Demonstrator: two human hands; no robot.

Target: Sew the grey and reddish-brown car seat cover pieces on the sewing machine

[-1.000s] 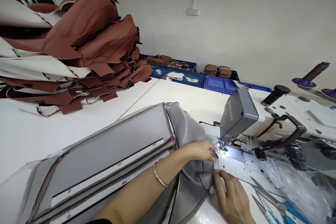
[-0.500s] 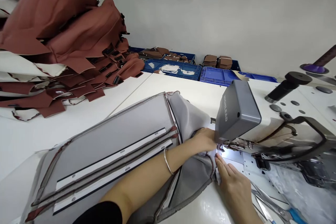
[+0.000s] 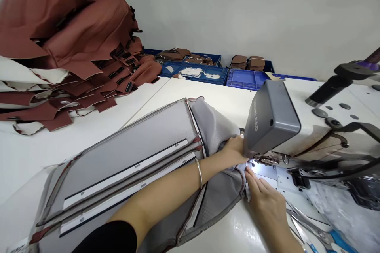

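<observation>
A grey sewn fabric cover with white slotted strips and reddish-brown seam edges lies inside out on the table. Its right end runs under the grey head of a sewing machine, beside the lit needle area. My left hand grips the cover just left of the needle; its fingertips are partly hidden behind the machine head. On the near side, my right hand has its fingers pressed together on the cover's edge at the needle plate, thumb hidden.
Blue-handled scissors and a clear plastic bag lie at the lower right. Reddish-brown covers are piled on the left. Blue crates with brown pieces line the wall. A black post stands on the machine.
The view has shifted slightly, so the machine appears farther right. My left forearm and its bangle have moved a little toward the machine. Both hands stay at the needle area.
</observation>
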